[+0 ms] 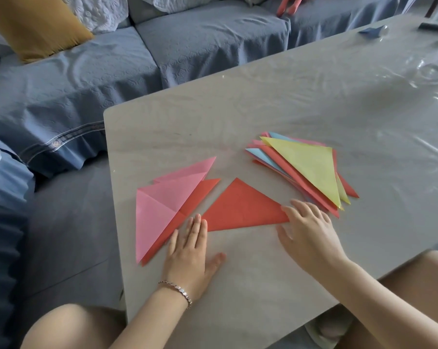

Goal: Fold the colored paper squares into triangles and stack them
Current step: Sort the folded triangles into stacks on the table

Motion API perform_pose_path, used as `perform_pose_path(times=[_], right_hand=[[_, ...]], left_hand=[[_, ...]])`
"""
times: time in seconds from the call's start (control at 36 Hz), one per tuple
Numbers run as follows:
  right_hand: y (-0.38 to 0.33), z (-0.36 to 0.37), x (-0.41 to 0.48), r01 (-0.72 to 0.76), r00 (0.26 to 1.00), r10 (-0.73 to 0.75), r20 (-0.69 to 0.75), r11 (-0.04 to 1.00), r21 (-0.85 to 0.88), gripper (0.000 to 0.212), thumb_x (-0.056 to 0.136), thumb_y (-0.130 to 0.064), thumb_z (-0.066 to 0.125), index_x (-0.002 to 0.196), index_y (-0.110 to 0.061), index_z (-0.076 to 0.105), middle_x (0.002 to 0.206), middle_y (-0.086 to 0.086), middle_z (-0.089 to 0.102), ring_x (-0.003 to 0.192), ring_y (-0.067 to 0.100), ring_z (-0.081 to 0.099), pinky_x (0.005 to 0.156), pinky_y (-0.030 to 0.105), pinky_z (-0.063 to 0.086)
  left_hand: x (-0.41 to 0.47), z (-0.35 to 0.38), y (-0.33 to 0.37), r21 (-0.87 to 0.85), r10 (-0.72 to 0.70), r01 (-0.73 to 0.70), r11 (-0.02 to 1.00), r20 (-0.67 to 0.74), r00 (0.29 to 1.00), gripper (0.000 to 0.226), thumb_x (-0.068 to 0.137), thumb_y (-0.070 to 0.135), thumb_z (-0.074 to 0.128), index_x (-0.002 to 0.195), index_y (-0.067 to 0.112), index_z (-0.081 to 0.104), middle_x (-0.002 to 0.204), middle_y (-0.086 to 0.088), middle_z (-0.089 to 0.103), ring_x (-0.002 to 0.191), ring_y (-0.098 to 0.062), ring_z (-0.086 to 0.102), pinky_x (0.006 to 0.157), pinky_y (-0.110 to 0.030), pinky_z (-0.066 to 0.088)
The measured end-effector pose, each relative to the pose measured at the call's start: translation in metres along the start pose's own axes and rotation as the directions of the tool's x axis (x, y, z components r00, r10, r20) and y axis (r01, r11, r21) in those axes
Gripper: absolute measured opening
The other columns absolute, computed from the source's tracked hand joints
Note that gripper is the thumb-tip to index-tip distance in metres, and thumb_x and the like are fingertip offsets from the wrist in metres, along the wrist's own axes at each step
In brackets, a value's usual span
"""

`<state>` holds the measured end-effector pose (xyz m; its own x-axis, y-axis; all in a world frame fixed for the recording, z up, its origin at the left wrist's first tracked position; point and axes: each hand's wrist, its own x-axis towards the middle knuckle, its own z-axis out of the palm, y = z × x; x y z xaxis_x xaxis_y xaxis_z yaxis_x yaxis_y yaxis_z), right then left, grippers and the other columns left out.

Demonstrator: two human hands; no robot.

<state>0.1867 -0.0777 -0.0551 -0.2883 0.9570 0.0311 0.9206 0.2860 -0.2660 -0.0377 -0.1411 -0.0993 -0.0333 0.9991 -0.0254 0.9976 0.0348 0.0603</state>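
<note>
A red paper triangle lies flat on the grey table in front of me. My left hand lies flat on the table, its fingertips at the triangle's left corner. My right hand touches the triangle's right corner with its fingers spread. To the left lie pink folded papers over a red sheet. At the right sits a stack of folded triangles with a yellow triangle on top.
A blue-covered sofa with a mustard cushion runs along the table's far and left sides. A small blue-and-clear object and a dark object sit at the far right. My knees show below the table's near edge.
</note>
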Motion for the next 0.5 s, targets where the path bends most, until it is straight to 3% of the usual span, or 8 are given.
perform_pose_path(times=[0.06, 0.14, 0.22, 0.28, 0.36, 0.42, 0.5], right_hand=[[-0.011, -0.003, 0.014, 0.023, 0.997, -0.023, 0.078, 1.0, 0.002, 0.046, 0.091, -0.034, 0.052, 0.133, -0.016, 0.046, 0.141, 0.003, 0.038, 0.132, 0.023, 0.031, 0.105, 0.033, 0.026], [-0.021, -0.003, 0.038, -0.036, 0.973, 0.04, 0.227, 0.999, -0.021, 0.061, 0.087, -0.047, 0.055, 0.138, -0.018, 0.036, 0.14, 0.005, 0.033, 0.131, 0.024, 0.028, 0.104, 0.033, 0.027], [-0.028, -0.001, 0.054, -0.112, 0.928, 0.137, 0.347, 0.99, -0.091, 0.072, 0.079, -0.052, 0.063, 0.133, -0.014, 0.036, 0.13, 0.01, 0.035, 0.122, 0.028, 0.032, 0.097, 0.035, 0.034], [-0.031, -0.001, 0.061, -0.142, 0.907, 0.172, 0.385, 0.984, -0.106, 0.073, 0.076, -0.052, 0.067, 0.13, -0.013, 0.038, 0.126, 0.012, 0.036, 0.12, 0.029, 0.034, 0.094, 0.035, 0.037], [-0.032, -0.004, 0.066, -0.209, 0.882, 0.225, 0.414, 0.974, -0.085, 0.076, 0.071, -0.052, 0.072, 0.128, -0.014, 0.039, 0.124, 0.012, 0.039, 0.118, 0.03, 0.038, 0.091, 0.035, 0.038], [-0.03, -0.004, 0.066, -0.26, 0.867, 0.251, 0.43, 0.965, -0.039, 0.082, 0.068, -0.051, 0.075, 0.131, -0.016, 0.036, 0.125, 0.012, 0.04, 0.118, 0.03, 0.04, 0.09, 0.036, 0.04], [-0.025, -0.003, 0.061, -0.32, 0.87, 0.263, 0.418, 0.945, 0.072, 0.085, 0.065, -0.049, 0.078, 0.132, -0.018, 0.035, 0.124, 0.008, 0.044, 0.115, 0.026, 0.046, 0.083, 0.033, 0.042]], left_hand=[[0.003, -0.007, -0.001, -0.081, 0.025, -0.032, 0.996, -0.086, 0.996, 0.062, 0.095, 0.047, 0.021, 0.112, 0.006, 0.065, 0.123, -0.014, 0.06, 0.104, -0.025, 0.063, 0.083, -0.036, 0.051], [0.011, -0.018, -0.012, -0.191, -0.034, -0.017, 0.981, -0.261, 0.965, 0.042, 0.083, 0.027, 0.041, 0.1, 0.002, 0.07, 0.114, -0.018, 0.064, 0.082, -0.029, 0.069, 0.067, -0.034, 0.055], [0.019, -0.022, -0.032, -0.152, -0.136, 0.097, 0.984, -0.271, 0.953, 0.038, 0.081, 0.022, 0.051, 0.108, 0.0, 0.065, 0.121, -0.022, 0.059, 0.102, -0.036, 0.062, 0.079, -0.045, 0.052], [0.024, -0.023, -0.042, -0.132, -0.241, 0.217, 0.967, -0.205, 0.949, 0.048, 0.08, 0.019, 0.066, 0.123, 0.0, 0.055, 0.133, -0.026, 0.047, 0.119, -0.041, 0.05, 0.089, -0.051, 0.045], [0.027, -0.022, -0.049, -0.122, -0.365, 0.358, 0.926, -0.037, 0.93, 0.062, 0.091, 0.034, 0.049, 0.143, 0.008, 0.026, 0.152, -0.015, 0.019, 0.14, -0.028, 0.019, 0.106, -0.041, 0.027], [0.028, -0.019, -0.049, -0.119, -0.359, 0.355, 0.927, -0.014, 0.933, 0.06, 0.094, 0.036, 0.041, 0.145, 0.01, 0.022, 0.152, -0.013, 0.021, 0.141, -0.025, 0.02, 0.106, -0.038, 0.026], [0.031, -0.016, -0.051, -0.1, -0.354, 0.352, 0.931, -0.004, 0.935, 0.053, 0.093, 0.029, 0.047, 0.14, 0.007, 0.034, 0.145, -0.016, 0.036, 0.135, -0.029, 0.032, 0.1, -0.042, 0.034]])
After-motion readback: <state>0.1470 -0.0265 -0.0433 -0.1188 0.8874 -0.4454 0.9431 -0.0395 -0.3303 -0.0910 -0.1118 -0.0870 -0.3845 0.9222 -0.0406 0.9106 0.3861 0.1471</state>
